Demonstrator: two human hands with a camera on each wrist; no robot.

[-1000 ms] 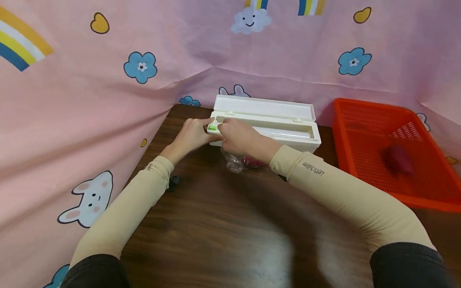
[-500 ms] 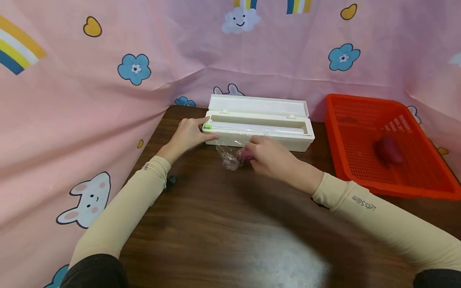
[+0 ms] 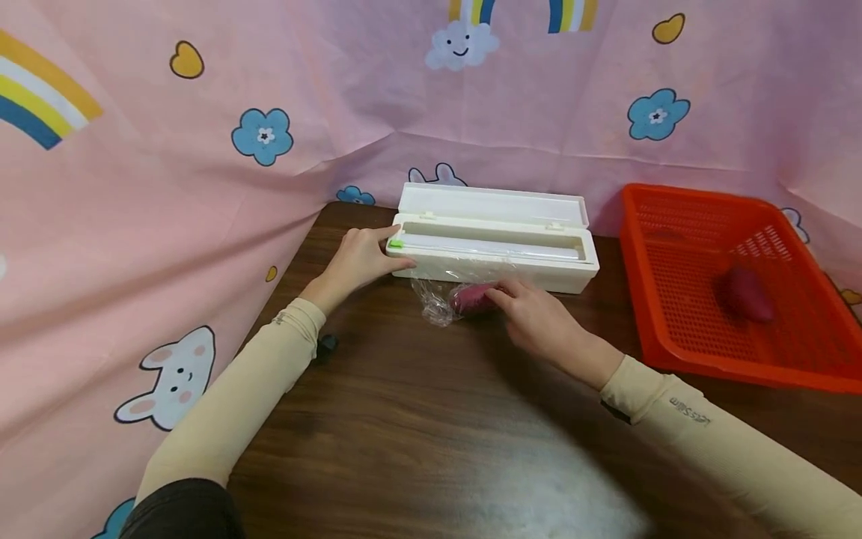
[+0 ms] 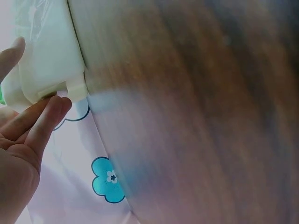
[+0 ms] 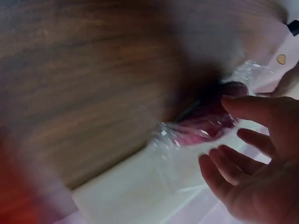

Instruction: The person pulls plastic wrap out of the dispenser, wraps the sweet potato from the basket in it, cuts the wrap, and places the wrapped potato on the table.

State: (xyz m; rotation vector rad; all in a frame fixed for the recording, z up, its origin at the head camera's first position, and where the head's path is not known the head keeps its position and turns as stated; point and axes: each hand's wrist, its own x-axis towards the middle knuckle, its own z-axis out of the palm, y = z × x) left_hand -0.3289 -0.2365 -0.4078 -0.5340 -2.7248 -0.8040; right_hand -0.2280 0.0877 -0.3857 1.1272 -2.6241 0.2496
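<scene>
A white cling film dispenser box [image 3: 491, 271] stands at the back of the table, lid raised, with a film roll [image 3: 491, 245] inside. My left hand [image 3: 360, 258] grips its left end, thumb on the front face; the left wrist view shows fingers [image 4: 44, 119] at the box's end. In front of the box lies a reddish-purple sweet potato [image 3: 469, 298] in crumpled clear film [image 3: 438, 308], which runs up to the box. My right hand [image 3: 539, 318] is at the sweet potato's right end. In the right wrist view its thumb overlaps the wrapped sweet potato, with the fingers spread apart.
A red plastic basket [image 3: 663, 358] stands on the right, with another reddish-purple sweet potato [image 3: 747, 293] inside. A green slider [image 3: 396, 243] sits at the box's left end. Pink patterned cloth [image 3: 525, 97] hangs behind and left of the brown wooden table [image 3: 404, 419].
My right hand has come away from the green slider at the box's left end, moving right and down to the wrapped sweet potato. The left hand keeps its hold on the box.
</scene>
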